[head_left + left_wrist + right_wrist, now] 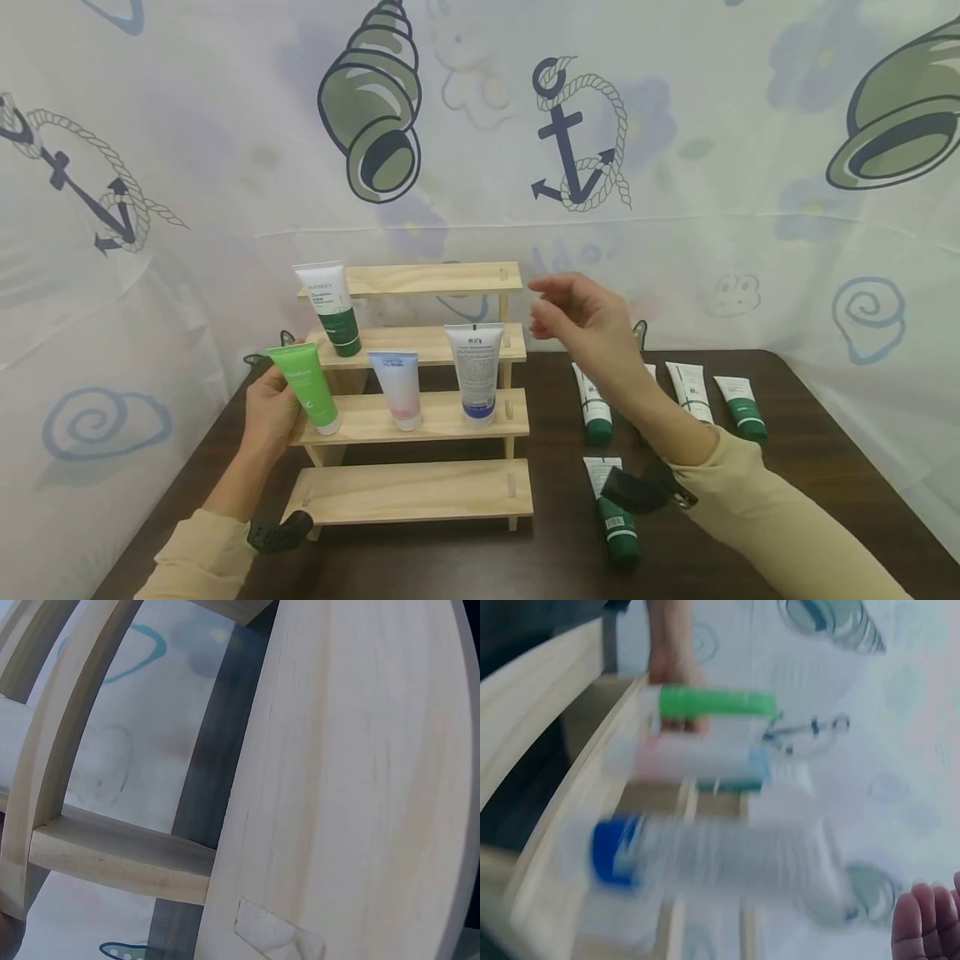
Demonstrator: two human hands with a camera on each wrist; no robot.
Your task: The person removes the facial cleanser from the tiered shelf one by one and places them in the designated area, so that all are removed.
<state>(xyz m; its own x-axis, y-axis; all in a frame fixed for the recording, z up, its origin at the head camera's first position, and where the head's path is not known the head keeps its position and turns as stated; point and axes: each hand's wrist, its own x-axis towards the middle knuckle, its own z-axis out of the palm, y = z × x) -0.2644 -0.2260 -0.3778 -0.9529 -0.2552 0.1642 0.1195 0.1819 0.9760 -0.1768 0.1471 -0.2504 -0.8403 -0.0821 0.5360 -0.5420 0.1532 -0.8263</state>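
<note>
In the head view, the left hand (270,408) is half hiding behind a lime-green plastic tube (303,383) at the left edge of a pale wooden stepped stand (408,496); whether it is gripping, I cannot tell; the right hand (588,321) is hovering empty beside the right edge, thumb and fingers apart; tubes are seemingly being arranged, the next move probably calling for steadying the green one; the left wrist view is showing smooth, grained planks (345,787); the right wrist view is blurring a white, blue-banded, flat-ended tube (720,851).

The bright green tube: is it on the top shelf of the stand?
No, the bright green tube stands on the second shelf from the bottom.
</note>
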